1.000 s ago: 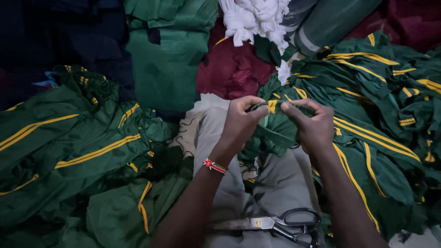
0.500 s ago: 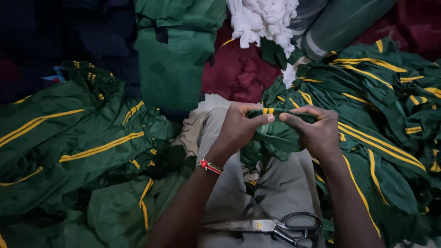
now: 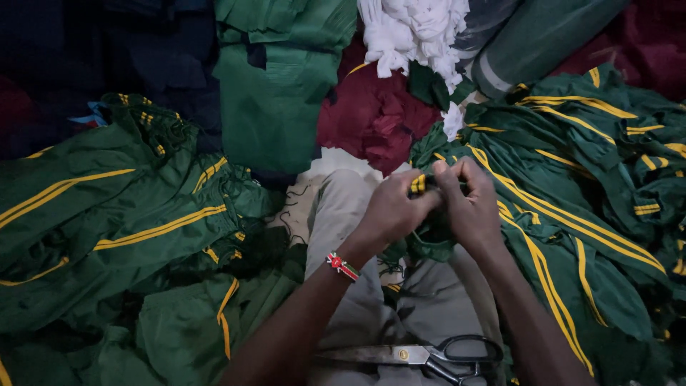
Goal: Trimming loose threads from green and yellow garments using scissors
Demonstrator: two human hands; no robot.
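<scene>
My left hand (image 3: pixel 391 209) and my right hand (image 3: pixel 468 204) meet over my lap, fingertips almost touching, both pinched shut on the same fold of a green garment with yellow stripes (image 3: pixel 543 214). Between my left thumb and forefinger a short bit of the yellow-striped trim (image 3: pixel 418 184) shows, its stripes running roughly up and down, away from me. My right fingers (image 3: pixel 450 171) curl tightly over the cloth just beside it, and what lies under them I cannot tell. From my fingertips the garment trails off to my right and down, its long double stripes slanting from the top near my fingers toward the lower right, so its long axis runs on that diagonal. A beaded red, white and green bracelet (image 3: pixel 342 266) sits on my left wrist. Below my wrists, nearer to me, a pair of black-handled scissors (image 3: pixel 421 355) lies across my lap, blades pointing to my left. Well to the left of my fingers lies a heap of folded green striped garments (image 3: pixel 121 229); beyond my fingertips lie maroon cloth (image 3: pixel 368 114) and a bundle of white scraps (image 3: pixel 414 28).
</scene>
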